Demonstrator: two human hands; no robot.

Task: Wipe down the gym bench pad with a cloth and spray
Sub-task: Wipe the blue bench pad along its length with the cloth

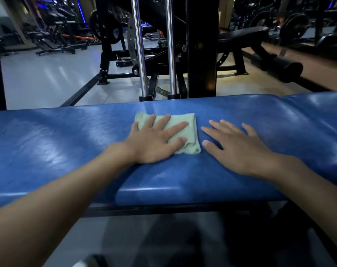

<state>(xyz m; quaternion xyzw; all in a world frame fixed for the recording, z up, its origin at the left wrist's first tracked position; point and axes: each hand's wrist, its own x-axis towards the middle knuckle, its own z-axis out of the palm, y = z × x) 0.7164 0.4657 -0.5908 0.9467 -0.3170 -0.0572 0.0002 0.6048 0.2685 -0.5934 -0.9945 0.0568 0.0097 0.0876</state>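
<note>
Bench pad point(67, 143): glossy blue vinyl, creased, lying crosswise in view, both ends cut off by the frame. Cloth point(185, 120): pale green, soft, folded to a rough rectangle, lying mid-pad. Left hand point(154, 143) lies flat on the cloth, fingers straight and spread. Right hand point(239, 149) rests flat on bare vinyl just beside it, fingers apart. Behind stand 2 chrome rods point(139, 54); background machines are dim.

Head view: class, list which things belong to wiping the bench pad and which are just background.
Job: blue bench pad, green cloth, left hand pressing it, right hand flat on the pad.
Background: chrome rods, black upright, black bench behind.
</note>
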